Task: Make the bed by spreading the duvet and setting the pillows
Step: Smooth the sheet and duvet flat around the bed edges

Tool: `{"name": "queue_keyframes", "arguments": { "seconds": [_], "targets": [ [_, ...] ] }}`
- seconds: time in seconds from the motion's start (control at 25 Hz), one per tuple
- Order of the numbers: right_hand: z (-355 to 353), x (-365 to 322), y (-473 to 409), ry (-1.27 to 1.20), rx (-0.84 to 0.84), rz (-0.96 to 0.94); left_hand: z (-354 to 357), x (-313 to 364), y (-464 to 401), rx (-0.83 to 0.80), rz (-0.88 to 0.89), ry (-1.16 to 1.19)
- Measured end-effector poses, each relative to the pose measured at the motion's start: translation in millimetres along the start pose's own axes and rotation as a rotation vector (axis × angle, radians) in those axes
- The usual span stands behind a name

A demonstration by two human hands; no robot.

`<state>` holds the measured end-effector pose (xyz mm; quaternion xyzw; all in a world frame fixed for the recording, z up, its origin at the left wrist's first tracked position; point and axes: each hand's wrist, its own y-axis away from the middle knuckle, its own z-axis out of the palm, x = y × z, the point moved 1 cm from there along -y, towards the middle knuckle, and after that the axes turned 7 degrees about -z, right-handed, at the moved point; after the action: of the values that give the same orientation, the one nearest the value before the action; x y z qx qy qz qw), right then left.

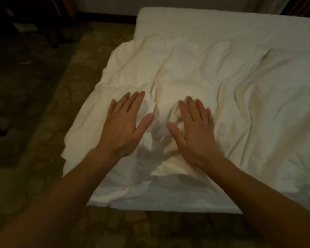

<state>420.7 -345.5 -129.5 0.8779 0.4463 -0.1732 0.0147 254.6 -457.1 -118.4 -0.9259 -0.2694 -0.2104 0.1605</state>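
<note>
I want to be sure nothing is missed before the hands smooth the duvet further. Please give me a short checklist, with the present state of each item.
1. Both hands free to push: ok. The left hand and the right hand are open, fingers straight, over the duvet.
2. Duvet flat: not ok. Deep wrinkles lie between the hands and toward the right.
3. Duvet covers the mattress: not ok. The far part is bare.
4. Left edge even: not ok. It hangs crooked over the carpet.
5. Pillows in place: cannot tell. None is in view.
</note>
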Motion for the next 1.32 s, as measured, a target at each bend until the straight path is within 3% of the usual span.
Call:
{"name": "queue_keyframes", "arguments": {
  "seconds": [0.12, 0.36, 0.52, 0.68, 0.84, 0.96, 1.04, 1.16, 1.32],
  "targets": [
    [30, 11, 8, 0.101, -0.169, 0.003, 38, -22, 8, -0.202, -0.041, -0.216],
    [47, 44, 33, 0.136, -0.288, -0.022, 62, -62, 26, -0.241, -0.166, -0.226],
    [14, 38, 24, -0.025, -0.139, -0.003, 33, -31, 23, -0.248, -0.201, -0.142],
    [-22, 60, 7, -0.002, 0.045, 0.065, 29, 39, -2, -0.19, -0.043, 0.001],
    [-20, 109, 24, 0.094, -0.105, 0.18, 80, 93, -19, -0.278, 0.113, 0.147],
    [-2, 130, 36, 0.143, -0.224, 0.213, 120, 101, -32, -0.282, 0.223, 0.029],
    [6, 142, 37, 0.105, -0.241, 0.242, 139, 92, -39, -0.285, 0.207, -0.046],
    [-3, 150, 35, 0.038, -0.184, 0.222, 149, 86, -45, -0.289, 0.144, -0.053],
    [-58, 163, 49, -0.142, 0.033, 0.244, 123, 135, -44, -0.319, 0.107, 0.118]
  ]
}}
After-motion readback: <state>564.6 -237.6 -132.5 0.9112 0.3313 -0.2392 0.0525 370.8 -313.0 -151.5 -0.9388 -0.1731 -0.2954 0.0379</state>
